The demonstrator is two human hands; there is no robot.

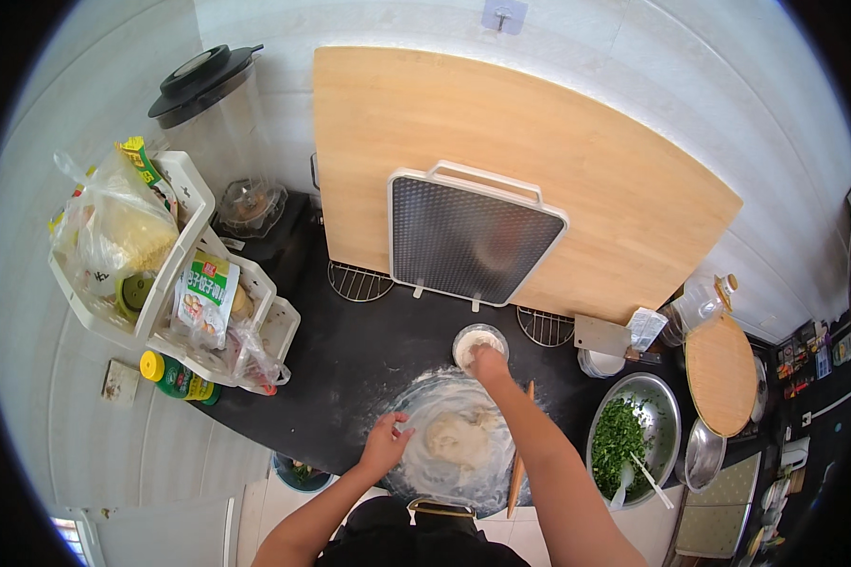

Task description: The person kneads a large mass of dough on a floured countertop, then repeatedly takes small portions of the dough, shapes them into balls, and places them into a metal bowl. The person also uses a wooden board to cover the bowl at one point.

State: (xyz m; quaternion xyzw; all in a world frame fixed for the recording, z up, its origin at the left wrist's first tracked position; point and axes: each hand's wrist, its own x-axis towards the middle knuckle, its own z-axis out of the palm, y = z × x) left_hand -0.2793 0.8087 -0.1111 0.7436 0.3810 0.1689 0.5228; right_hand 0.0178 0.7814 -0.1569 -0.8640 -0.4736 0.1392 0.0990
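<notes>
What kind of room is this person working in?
Most likely a home kitchen. Dough lies on a floured black counter, a big wooden board leans on the tiled wall, and a metal bowl of chopped greens sits beside a rolling pin.
</notes>
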